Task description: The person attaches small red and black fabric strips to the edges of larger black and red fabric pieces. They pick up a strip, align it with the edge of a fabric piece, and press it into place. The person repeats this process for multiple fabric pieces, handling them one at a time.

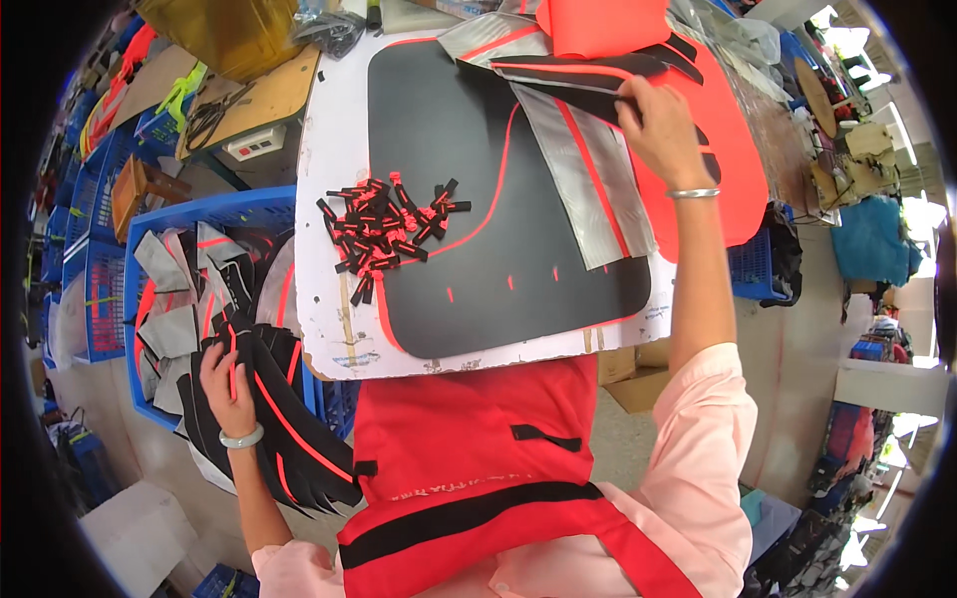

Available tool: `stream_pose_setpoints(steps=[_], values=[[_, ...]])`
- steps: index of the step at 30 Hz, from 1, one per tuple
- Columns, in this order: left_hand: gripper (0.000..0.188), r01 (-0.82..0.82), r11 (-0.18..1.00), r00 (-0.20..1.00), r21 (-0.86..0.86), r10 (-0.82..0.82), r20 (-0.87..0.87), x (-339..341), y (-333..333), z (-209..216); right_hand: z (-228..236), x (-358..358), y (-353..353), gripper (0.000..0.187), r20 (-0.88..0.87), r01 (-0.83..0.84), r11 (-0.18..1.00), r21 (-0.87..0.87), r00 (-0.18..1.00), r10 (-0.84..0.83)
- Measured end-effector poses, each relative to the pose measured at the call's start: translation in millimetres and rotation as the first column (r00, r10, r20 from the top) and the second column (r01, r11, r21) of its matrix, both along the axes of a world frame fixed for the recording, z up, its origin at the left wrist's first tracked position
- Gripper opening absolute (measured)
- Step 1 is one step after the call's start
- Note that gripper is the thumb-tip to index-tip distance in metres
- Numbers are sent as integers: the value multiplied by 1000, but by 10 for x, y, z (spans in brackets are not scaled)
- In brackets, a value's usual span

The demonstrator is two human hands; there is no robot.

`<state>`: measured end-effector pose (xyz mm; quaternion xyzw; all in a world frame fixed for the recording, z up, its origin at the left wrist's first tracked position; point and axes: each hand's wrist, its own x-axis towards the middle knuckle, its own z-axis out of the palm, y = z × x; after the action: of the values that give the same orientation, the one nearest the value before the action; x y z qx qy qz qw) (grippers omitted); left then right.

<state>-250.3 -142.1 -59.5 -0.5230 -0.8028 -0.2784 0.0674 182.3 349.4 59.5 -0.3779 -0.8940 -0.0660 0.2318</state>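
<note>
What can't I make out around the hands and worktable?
All in the head view:
Underside of the right hand where it meets the black strip: hidden by the hand itself.
Dark panel's upper right corner: covered by strips and the coral sheet.
Count of small black-and-red tabs: they overlap.
Bottom of the blue basket: covered by striped pieces.

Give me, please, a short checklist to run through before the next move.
1. Right hand at the black-and-orange strip: ok, its fingers reach the strip's edge.
2. Firmness of that hold: cannot tell.
3. Left hand at the long black strips by the blue crate: ok.
4. Dark grey panel lying flat on the white table: ok.
5. Panel uncovered: not ok, a silvery strip lies across its right side.
6. Small black-and-orange tabs in order: not ok, loosely heaped.
</note>
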Motion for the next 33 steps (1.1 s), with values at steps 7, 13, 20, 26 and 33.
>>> stream_pose_setpoints(steps=[7, 13, 20, 26, 33], values=[[24, 409, 899, -21, 154, -160, 987, 1488, 1041, 383, 773, 10, -1411, 14, -68, -212, 977, -35, 976, 209], [66, -50, 809, -920, 586, -265, 288, 2785, 2098, 25, 299, 525, -2642, 12, -449, -105, 755, -647, 853, -266], [35, -21, 903, -702, 430, -320, 637, 2536, 2216, 265, -1010, 1226, -3270, 13, -437, 15, 563, -826, 614, -657], [21, 253, 877, -188, 408, -369, 910, 2707, 1941, 513, -881, 996, -3019, 29, -118, 175, 590, -788, 898, -424], [17, 621, 678, 256, 393, -649, 716, 2641, 1741, 834, 148, 226, -2290, 51, -614, -437, 767, -469, 786, 72]])
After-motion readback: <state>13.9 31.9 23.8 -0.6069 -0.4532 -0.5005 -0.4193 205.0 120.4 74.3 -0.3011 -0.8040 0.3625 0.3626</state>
